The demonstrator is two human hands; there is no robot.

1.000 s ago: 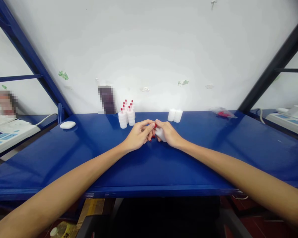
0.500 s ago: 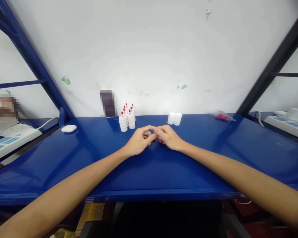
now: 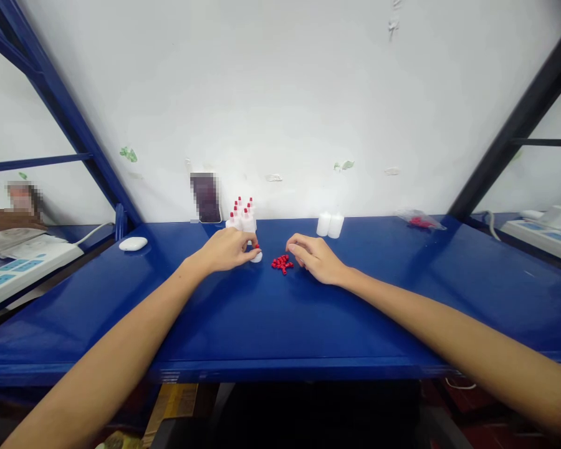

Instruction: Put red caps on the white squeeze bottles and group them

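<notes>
Left hand (image 3: 231,248) pinches a white bottle (image 3: 256,257) near its red tip; top grip probably keeps it upright. Can't tell if its base touches the table (image 3: 280,330). Right hand (image 3: 320,259) is part-open, fingers loosely curled, nothing visible in it. Red caps (image 3: 282,264) lie piled just left of its fingertips, between both hands, presumably for easy reach. Red-tipped bottles (image 3: 247,221) cluster just beyond the left hand; two white bottles (image 3: 335,226) stand beyond the right, likely kept separate because no red tips show.
</notes>
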